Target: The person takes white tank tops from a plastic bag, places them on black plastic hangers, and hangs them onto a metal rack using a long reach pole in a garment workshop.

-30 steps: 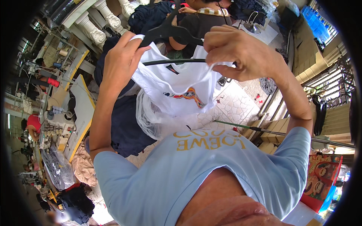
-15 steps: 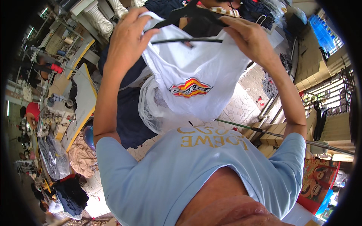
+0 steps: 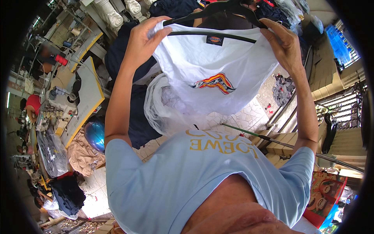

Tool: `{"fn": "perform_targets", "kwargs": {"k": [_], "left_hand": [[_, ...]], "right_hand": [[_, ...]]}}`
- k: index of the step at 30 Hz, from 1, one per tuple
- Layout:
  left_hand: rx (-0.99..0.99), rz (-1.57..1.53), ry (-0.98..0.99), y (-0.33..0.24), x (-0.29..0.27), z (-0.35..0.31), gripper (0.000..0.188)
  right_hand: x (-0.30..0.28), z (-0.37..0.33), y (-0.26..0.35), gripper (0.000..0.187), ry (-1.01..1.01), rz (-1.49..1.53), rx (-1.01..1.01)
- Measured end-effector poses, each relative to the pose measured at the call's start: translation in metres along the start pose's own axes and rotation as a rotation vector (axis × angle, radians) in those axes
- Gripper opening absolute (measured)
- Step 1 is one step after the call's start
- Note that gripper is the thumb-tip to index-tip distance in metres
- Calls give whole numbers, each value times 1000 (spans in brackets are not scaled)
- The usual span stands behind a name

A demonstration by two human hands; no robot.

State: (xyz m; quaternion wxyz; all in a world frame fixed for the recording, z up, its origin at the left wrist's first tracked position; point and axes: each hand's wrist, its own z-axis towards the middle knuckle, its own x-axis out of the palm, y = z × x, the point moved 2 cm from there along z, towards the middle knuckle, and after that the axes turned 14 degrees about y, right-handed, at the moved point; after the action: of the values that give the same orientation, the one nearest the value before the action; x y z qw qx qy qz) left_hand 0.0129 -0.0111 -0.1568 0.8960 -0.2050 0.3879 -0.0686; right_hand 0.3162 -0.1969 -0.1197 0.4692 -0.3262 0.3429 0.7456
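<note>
Raised in front of me is a white shirt (image 3: 183,72) on a black hanger (image 3: 218,11), with a red, orange and black print on its chest and a small dark label at the neck. My left hand (image 3: 146,43) pinches one shoulder of the shirt at the hanger's left end. At the other end, my right hand (image 3: 283,46) grips the opposite shoulder, its fingertips folded over the cloth. The hanger's lower bar shows across the neck opening. Below, the shirt hangs loose in front of a clear plastic bag (image 3: 156,105).
Sewing tables (image 3: 87,93) with machines line the left, where other people sit. Dark cloth (image 3: 142,117) lies near the bag. A green and grey pole (image 3: 276,140) slants at the right beside stacked boxes (image 3: 331,78). A blue helmet (image 3: 94,134) rests by brown cloth (image 3: 82,156).
The shirt and hanger have shifted right, and my hands are farther apart. The neck is now spread wider, so the label shows clearly.
</note>
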Motion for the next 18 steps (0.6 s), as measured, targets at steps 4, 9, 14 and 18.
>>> {"fn": "perform_targets", "kwargs": {"k": [4,9,14,18], "left_hand": [[-25,-86,-9,7,-9,22,26],[2,148,49,-21,-21,58,22],[-43,146,192,-32,26,38,28],[-20,106,96,-27,30,20,28]], "right_hand": [[-25,10,-12,27,47,86,65],[-33,26,10,25,171,-185,-116],[7,3,-16,26,73,-26,68],[10,-3,-27,25,35,96,22]]}}
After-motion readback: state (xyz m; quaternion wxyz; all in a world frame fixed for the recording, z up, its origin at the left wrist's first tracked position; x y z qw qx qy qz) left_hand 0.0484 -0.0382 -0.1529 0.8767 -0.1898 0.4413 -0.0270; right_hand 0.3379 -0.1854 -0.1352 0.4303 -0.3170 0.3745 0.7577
